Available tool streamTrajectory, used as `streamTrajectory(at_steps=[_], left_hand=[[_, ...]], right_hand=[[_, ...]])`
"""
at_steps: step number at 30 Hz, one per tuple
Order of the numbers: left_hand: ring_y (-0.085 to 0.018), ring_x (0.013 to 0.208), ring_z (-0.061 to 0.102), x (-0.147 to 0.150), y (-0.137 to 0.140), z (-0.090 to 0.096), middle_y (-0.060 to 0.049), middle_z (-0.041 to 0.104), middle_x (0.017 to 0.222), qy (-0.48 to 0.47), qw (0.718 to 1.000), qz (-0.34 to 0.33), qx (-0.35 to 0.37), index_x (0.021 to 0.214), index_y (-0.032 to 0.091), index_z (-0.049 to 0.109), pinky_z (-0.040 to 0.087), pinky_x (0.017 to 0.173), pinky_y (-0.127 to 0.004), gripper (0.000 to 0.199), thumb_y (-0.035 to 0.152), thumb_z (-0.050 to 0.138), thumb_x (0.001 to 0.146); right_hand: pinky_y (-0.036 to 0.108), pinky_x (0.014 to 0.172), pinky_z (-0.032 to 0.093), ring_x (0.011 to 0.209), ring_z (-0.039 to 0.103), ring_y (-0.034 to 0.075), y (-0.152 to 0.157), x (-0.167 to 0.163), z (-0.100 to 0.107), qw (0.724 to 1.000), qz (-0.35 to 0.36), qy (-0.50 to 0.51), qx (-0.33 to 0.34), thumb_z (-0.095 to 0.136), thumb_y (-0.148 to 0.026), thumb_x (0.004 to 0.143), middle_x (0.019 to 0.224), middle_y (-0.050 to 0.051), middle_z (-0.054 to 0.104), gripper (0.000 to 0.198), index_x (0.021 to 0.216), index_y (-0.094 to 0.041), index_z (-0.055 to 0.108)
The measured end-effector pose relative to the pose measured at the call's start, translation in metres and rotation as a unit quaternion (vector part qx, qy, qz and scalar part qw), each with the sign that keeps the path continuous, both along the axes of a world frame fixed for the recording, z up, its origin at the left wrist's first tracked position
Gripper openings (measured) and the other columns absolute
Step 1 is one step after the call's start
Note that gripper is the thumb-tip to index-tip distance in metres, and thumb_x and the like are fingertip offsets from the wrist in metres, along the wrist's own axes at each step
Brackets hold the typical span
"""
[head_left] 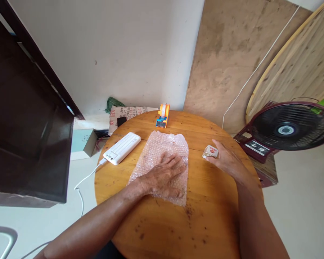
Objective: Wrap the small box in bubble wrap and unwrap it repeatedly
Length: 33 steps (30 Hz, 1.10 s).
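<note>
A sheet of bubble wrap (148,158) lies flat on the round wooden table (205,212). My left hand (167,177) rests on it, palm down with the fingers spread. To the right of the sheet, my right hand (224,158) has its thumb and fingers around a small white box with red print (211,151). That box is at the tabletop; whether it touches the wood I cannot tell. Beyond the bubble wrap stands an orange and blue tape dispenser (163,116) with a roll of tape on it.
A white power bank (122,148) with a cable plugged in lies on the table's left side. Right of the table is a black fan (286,126). A pale box (82,144) sits on the floor to the left, and a dark cabinet (29,115) stands nearby.
</note>
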<state>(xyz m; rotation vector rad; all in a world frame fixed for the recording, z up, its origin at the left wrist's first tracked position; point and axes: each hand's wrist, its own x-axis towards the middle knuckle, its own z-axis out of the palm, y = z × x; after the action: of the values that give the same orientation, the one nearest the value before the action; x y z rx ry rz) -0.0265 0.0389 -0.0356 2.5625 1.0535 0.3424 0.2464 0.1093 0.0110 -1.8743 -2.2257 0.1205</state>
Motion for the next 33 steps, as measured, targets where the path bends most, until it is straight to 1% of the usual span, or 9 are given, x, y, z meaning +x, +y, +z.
streamTrajectory(at_steps=[3,6,10,13,15,20,24,29,33], left_hand=[[-0.04,0.143,0.016,0.001,0.001,-0.001,-0.016,0.021,0.156,-0.007,1.0,0.0,0.002,0.146,0.024,0.032,0.004,0.113,-0.062,0.093,0.065,0.064,0.069],[-0.041,0.142,0.016,0.003,0.001,0.0,-0.016,0.023,0.155,-0.01,1.0,-0.006,0.009,0.144,0.023,0.035,0.005,0.113,-0.062,0.09,0.063,0.065,0.069],[-0.041,0.141,0.017,0.007,-0.002,0.008,-0.015,0.027,0.153,-0.019,1.0,-0.011,0.015,0.143,0.023,0.036,0.008,0.113,-0.062,0.088,0.06,0.067,0.068],[-0.034,0.135,0.035,0.009,-0.007,0.014,-0.01,0.042,0.145,-0.064,0.998,-0.013,-0.018,0.138,0.025,0.04,0.027,0.112,-0.051,0.076,0.047,0.068,0.071],[-0.027,0.124,0.048,0.01,-0.011,0.014,-0.006,0.054,0.133,-0.094,0.994,-0.008,-0.054,0.132,0.023,0.047,0.04,0.105,-0.039,0.062,0.042,0.064,0.075],[-0.034,0.129,0.041,0.013,-0.013,0.009,-0.008,0.048,0.14,-0.075,0.997,-0.027,-0.013,0.134,0.023,0.048,0.037,0.106,-0.045,0.07,0.053,0.064,0.074],[-0.033,0.134,0.035,0.009,-0.007,0.017,-0.01,0.04,0.146,-0.089,0.994,-0.06,0.026,0.138,0.023,0.042,0.033,0.108,-0.046,0.067,0.048,0.06,0.079],[-0.024,0.094,0.059,-0.011,0.006,0.026,-0.008,0.065,0.096,-0.074,0.991,0.113,0.023,0.097,0.018,0.066,0.047,0.086,-0.038,0.026,0.015,0.048,0.078],[-0.024,0.092,0.056,-0.017,0.012,0.021,-0.008,0.061,0.09,-0.045,0.99,0.127,0.043,0.084,0.018,0.066,0.047,0.084,-0.038,0.02,0.011,0.05,0.073]], right_hand=[[0.047,0.08,0.047,0.097,0.063,0.036,0.004,0.004,-0.001,0.998,-0.036,0.01,-0.053,0.061,-0.039,0.076,0.107,0.015,0.068,0.057,0.128,-0.018,0.053],[0.044,0.084,0.048,0.096,0.064,0.03,-0.005,-0.008,0.009,0.983,0.006,0.184,-0.016,0.062,-0.038,0.076,0.104,0.009,0.069,0.043,0.116,-0.023,0.06],[0.038,0.086,0.05,0.103,0.062,0.025,-0.035,-0.043,0.025,0.874,0.158,0.446,-0.108,0.065,-0.039,0.077,0.115,0.006,0.066,0.043,0.117,-0.026,0.057],[0.037,0.081,0.051,0.097,0.064,0.024,-0.054,-0.076,0.023,0.797,0.254,0.494,-0.238,0.07,-0.041,0.072,0.108,0.006,0.067,0.047,0.114,-0.023,0.058],[0.036,0.083,0.05,0.099,0.063,0.024,-0.059,-0.095,0.013,0.768,0.286,0.494,-0.29,0.071,-0.041,0.071,0.108,0.005,0.066,0.048,0.115,-0.023,0.058],[0.035,0.094,0.043,0.113,0.055,0.025,-0.041,-0.105,-0.017,0.778,0.232,0.516,-0.275,0.067,-0.037,0.072,0.121,0.004,0.061,0.038,0.107,-0.022,0.064],[0.036,0.086,0.045,0.092,0.062,0.023,-0.022,-0.091,-0.026,0.746,0.141,0.593,-0.269,0.059,-0.036,0.076,0.095,0.004,0.069,0.028,0.097,-0.019,0.063],[0.034,0.078,0.046,0.082,0.061,0.021,-0.013,-0.08,-0.024,0.761,0.119,0.585,-0.256,0.06,-0.036,0.072,0.087,0.003,0.068,0.024,0.089,-0.019,0.06],[0.035,0.079,0.047,0.09,0.062,0.022,-0.016,-0.078,-0.02,0.805,0.151,0.524,-0.235,0.061,-0.037,0.072,0.098,0.005,0.067,0.031,0.097,-0.019,0.057]])
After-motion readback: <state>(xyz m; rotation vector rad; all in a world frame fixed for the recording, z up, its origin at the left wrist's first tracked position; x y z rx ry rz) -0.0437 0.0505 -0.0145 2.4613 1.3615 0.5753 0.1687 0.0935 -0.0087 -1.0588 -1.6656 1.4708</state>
